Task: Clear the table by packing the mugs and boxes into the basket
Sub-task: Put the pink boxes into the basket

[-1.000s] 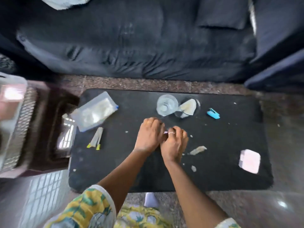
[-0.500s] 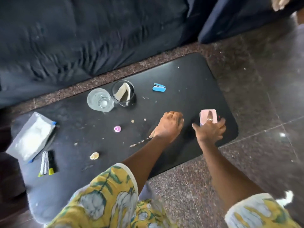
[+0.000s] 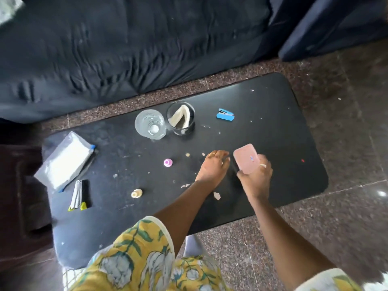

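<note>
My right hand (image 3: 255, 179) grips a small pink box (image 3: 245, 157) and holds it tilted just above the black table (image 3: 283, 122). My left hand (image 3: 213, 166) rests palm down on the table right beside it, fingers curled, holding nothing that I can see. A clear glass (image 3: 150, 123) and a dark glass with a folded white cloth inside (image 3: 181, 118) stand side by side near the table's far edge. No basket is in view.
A blue stapler (image 3: 225, 115) lies right of the glasses. A plastic pouch of white material (image 3: 65, 160) and two flat sachets (image 3: 79, 195) lie at the left end. A pink cap (image 3: 168, 162), a cream cap (image 3: 136, 193) and crumbs dot the middle. A dark sofa (image 3: 126, 49) lies beyond.
My right hand reached to the pink box at the table's right, gripped it and lifted it toward the middle. My left hand moved right along the table. The view swung right; the basket left view.
</note>
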